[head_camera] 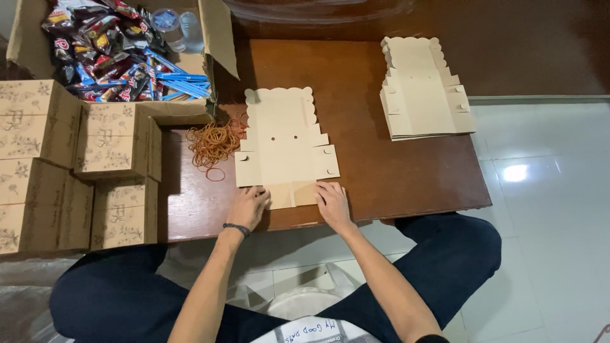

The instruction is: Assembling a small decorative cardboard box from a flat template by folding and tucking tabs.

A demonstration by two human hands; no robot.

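Your left hand (248,207) and right hand (332,202) lie flat, fingers spread, pressing the near flap of the box blank (283,145) on the worktop (381,171); neither grips anything. This blank is still flat, barely begun. A stack of blanks (422,89) waits beyond, rubber bands (213,143) and folded boxes (76,159) to your left.

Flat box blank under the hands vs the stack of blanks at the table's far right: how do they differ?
The flat box blank is a single sheet; the stack of blanks is several sheets piled up. The single blank lies at the near edge of the wooden table, with the left hand and right hand pressing its bottom flap; the stack sits untouched toward the far right. Both are tan cardboard with a scalloped top edge, lying flat.
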